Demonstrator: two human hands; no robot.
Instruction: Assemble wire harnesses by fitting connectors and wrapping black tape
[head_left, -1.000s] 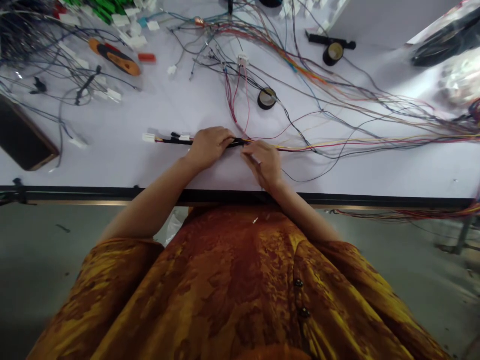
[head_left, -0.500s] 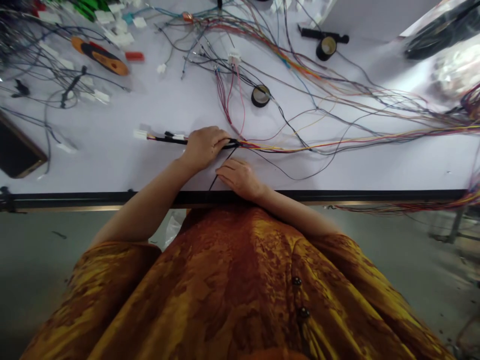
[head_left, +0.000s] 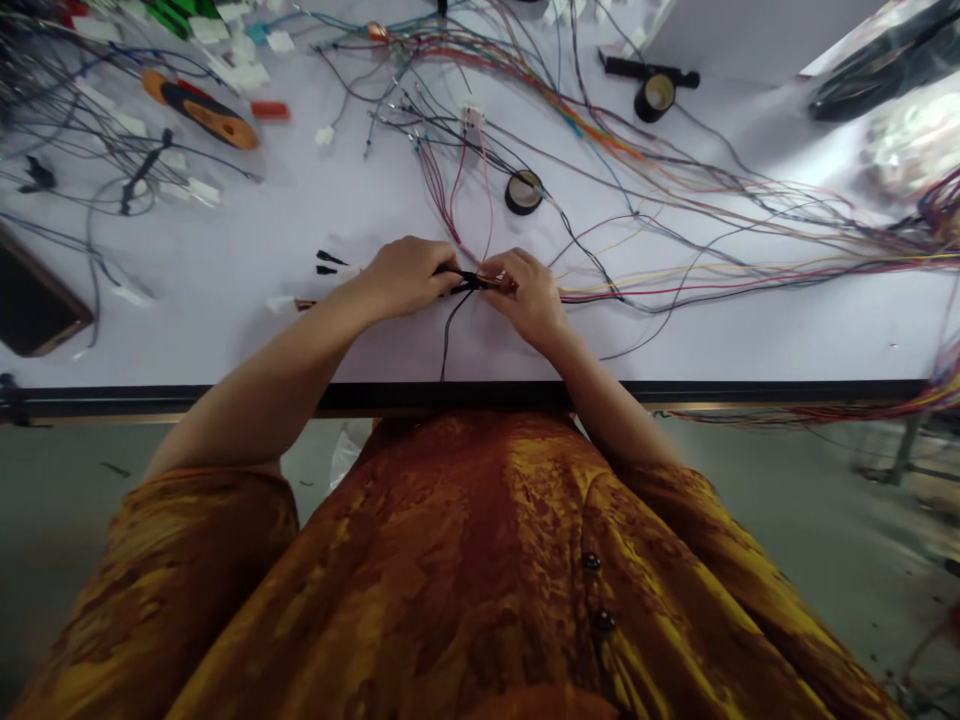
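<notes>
A wire harness point(head_left: 472, 281) with a black-wrapped section lies across the front of the table, between my hands. My left hand point(head_left: 409, 277) is closed around its wrapped part. Close by on the right, my right hand point(head_left: 529, 295) pinches the wires just past the wrapping. From the gap between them a thin black strand point(head_left: 447, 335) hangs down toward the table edge. Red and pink wires point(head_left: 442, 190) branch up to a white connector point(head_left: 472, 122). Left of my left hand, black-tipped ends point(head_left: 328, 262) and a white connector point(head_left: 281, 303) stick out.
A roll of black tape point(head_left: 523, 192) stands behind my hands, another tape roll point(head_left: 654, 97) farther back. An orange and black handled tool point(head_left: 199, 108) lies among loose wires at left. A dark flat device point(head_left: 37, 290) sits at the left edge. Long wires point(head_left: 720, 190) run right.
My right hand has moved up from the loose strand onto the wires beside my left hand. The harness's left ends have shifted, with the black tips now spread apart.
</notes>
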